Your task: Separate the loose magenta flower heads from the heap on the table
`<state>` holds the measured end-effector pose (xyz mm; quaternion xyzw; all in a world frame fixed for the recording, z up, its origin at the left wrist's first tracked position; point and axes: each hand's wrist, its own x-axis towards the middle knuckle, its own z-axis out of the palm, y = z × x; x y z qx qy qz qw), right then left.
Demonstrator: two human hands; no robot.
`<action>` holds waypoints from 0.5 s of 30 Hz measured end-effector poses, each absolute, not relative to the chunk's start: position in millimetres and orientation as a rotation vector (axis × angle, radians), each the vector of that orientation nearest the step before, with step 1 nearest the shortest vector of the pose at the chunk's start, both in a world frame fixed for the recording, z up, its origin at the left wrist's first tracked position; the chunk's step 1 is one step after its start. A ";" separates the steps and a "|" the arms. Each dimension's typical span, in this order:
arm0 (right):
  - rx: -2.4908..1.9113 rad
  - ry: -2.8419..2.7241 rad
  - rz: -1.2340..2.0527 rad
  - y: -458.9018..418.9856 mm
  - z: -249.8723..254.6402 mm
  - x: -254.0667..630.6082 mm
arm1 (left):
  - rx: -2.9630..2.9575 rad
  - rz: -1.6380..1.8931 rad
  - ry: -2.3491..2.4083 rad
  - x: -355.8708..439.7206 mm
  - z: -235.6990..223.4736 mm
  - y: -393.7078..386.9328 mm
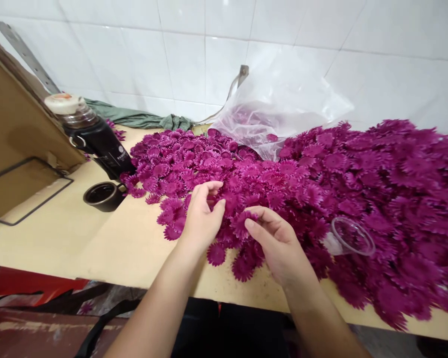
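Pinching a single magenta flower head (241, 226) near the centre of the frame, the right hand (271, 236) presses thumb and forefinger together on its edge. The left hand (205, 214), just left of centre, has its fingers bent and its thumb apart from the forefinger; no flower is visible between them.

Progress, as judged from the present layout: one piece is in hand. The flower pile (339, 164), spread from the centre to the right edge, consists of loose, overlapping heads. No separate finished batch can be identified, so most of the handling appears outstanding; the completed count cannot be determined.

Surrounding items: the clear plastic bag (283, 99) lies behind the pile at upper centre; the clear plastic cup (333, 243) lies among flowers at right; the black bottle (100, 144) and dark mug (110, 203) occupy the left side of the table (123, 243).
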<state>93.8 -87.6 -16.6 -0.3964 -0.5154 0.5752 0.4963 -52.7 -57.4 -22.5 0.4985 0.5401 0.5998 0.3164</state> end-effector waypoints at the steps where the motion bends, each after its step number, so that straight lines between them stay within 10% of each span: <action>1: -0.945 -1.184 1.430 -83.9 -17.5 94.3 | 1.363 1.580 1.457 -49.9 -22.6 -61.3; 15: -0.931 -0.786 1.711 -76.3 -11.8 86.9 | 1.677 1.476 1.320 -34.3 -23.5 -91.1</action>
